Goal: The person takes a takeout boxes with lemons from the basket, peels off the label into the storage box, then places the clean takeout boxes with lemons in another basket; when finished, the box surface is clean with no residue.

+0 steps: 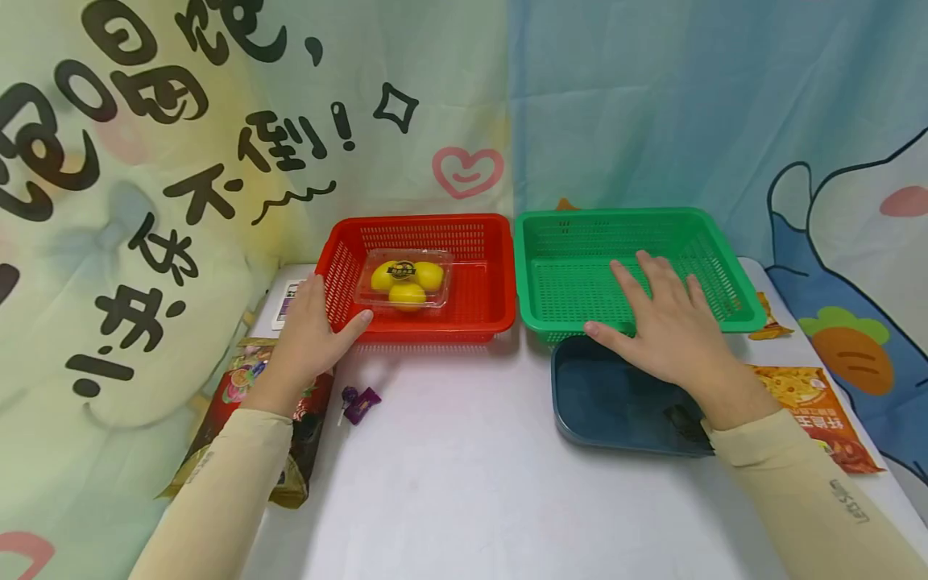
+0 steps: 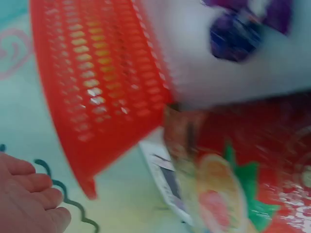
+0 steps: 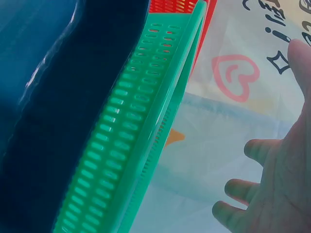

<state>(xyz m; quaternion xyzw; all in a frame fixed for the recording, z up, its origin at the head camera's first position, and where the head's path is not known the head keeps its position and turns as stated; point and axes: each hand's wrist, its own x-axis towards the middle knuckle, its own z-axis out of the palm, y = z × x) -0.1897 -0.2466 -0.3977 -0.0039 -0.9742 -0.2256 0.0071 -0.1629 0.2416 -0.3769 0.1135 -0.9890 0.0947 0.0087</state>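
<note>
In the head view my left hand [image 1: 308,334] hovers with spread fingers at the left end of a red basket [image 1: 500,278]; contact with its rim cannot be told. Inside that basket lies a clear plastic box of yellow fruit [image 1: 404,282]. My right hand [image 1: 670,326], fingers spread and holding nothing, is over the front of a green basket [image 1: 732,282] and a dark blue bin [image 1: 616,411]. Below the left hand lies a red and gold snack bag [image 1: 308,435], partly hidden by the forearm. In the right wrist view, the right fingers [image 3: 243,189] stand apart from the green basket [image 3: 121,131].
A lollipop [image 1: 349,396] and a purple wrapped candy [image 1: 362,405] lie on the white table [image 1: 449,483]. At the right are an orange snack bag [image 1: 819,411] and a smaller packet [image 1: 770,318]. A printed curtain [image 1: 616,105] hangs behind the baskets. Something dark lies in the blue bin.
</note>
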